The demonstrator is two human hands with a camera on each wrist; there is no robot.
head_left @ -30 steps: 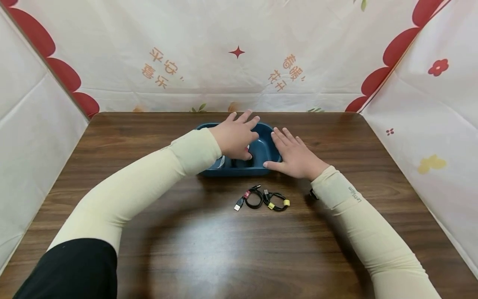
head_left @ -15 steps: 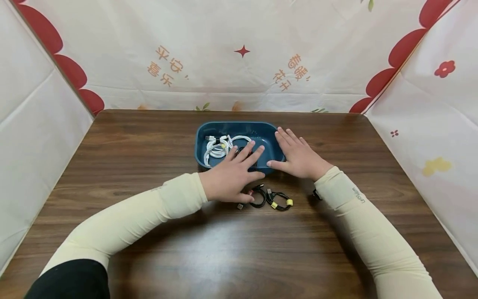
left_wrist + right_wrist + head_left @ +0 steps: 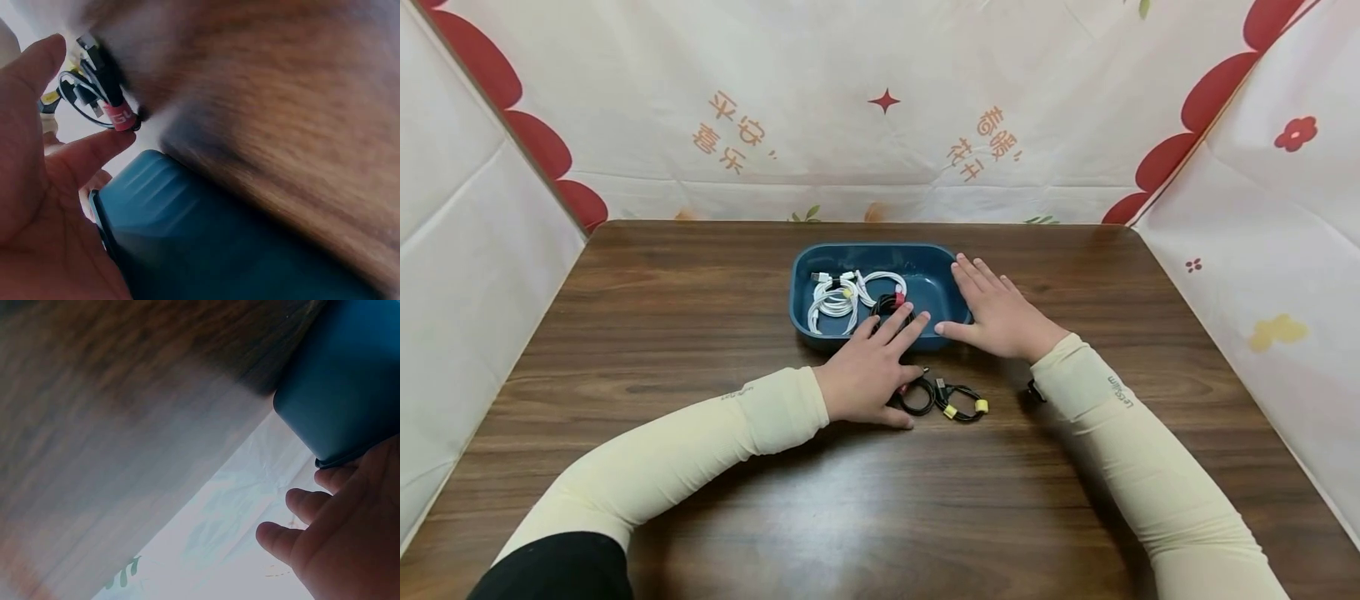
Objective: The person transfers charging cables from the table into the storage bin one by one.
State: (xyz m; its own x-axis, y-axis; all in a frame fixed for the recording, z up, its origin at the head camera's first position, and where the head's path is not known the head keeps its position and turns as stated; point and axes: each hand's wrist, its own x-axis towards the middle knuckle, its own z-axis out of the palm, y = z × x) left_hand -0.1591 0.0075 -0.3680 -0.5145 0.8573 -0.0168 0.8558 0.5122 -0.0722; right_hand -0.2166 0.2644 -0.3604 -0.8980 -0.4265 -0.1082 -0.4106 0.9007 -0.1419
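Observation:
A dark blue tray (image 3: 880, 249) stands at the middle of the wooden table and holds coiled white cables (image 3: 835, 300) and a black cable with a red tie (image 3: 891, 302). My left hand (image 3: 868, 371) lies open just in front of the tray, fingers straight. It touches a coiled black cable with a red tie (image 3: 917, 397) on the table, and the left wrist view shows a fingertip (image 3: 100, 147) against that red tie (image 3: 119, 116). My right hand (image 3: 1000, 312) rests flat against the tray's right side (image 3: 337, 394).
A second black cable with yellow ties (image 3: 964, 406) lies on the table right of the red-tied one. White printed cloth walls (image 3: 880, 125) close in the table at the back and both sides. Bare wood (image 3: 850, 517) stretches toward me.
My left hand has pulled back out of the tray toward me and come down on the table by the red-tied black cable. The right hand has stayed put.

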